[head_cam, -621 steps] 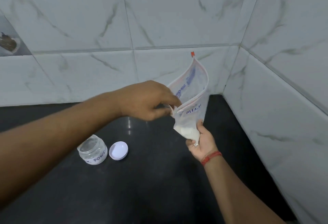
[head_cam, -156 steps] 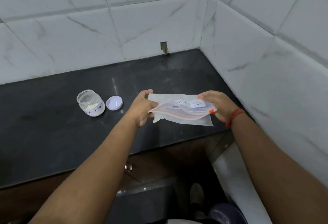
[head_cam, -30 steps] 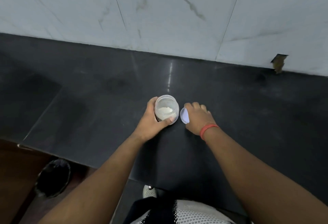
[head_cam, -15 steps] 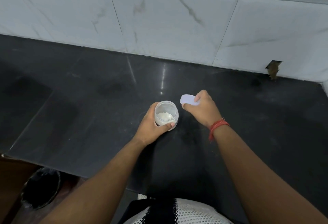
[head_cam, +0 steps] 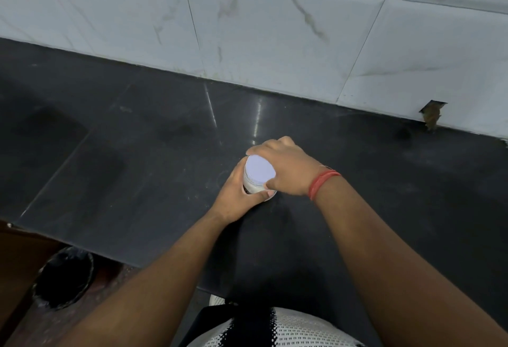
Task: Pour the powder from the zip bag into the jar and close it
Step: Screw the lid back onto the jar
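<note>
A small clear jar [head_cam: 251, 185] with white powder in its bottom stands on the black counter [head_cam: 137, 154]. My left hand [head_cam: 236, 201] wraps round the jar's side from the left and front. A pale lilac round lid [head_cam: 259, 172] sits on top of the jar's mouth. My right hand [head_cam: 286, 170], with a red thread on its wrist, grips the lid's rim from the right, fingers curled over its far edge. The zip bag is out of sight.
White marble-look wall tiles [head_cam: 275, 30] rise behind the counter, with a chipped hole [head_cam: 431, 115] at the right. A dark round bin [head_cam: 64, 278] stands on the floor below the counter's front edge at left.
My right hand lifted the lid off the counter and brought it left onto the jar's mouth. My left hand stayed round the jar.
</note>
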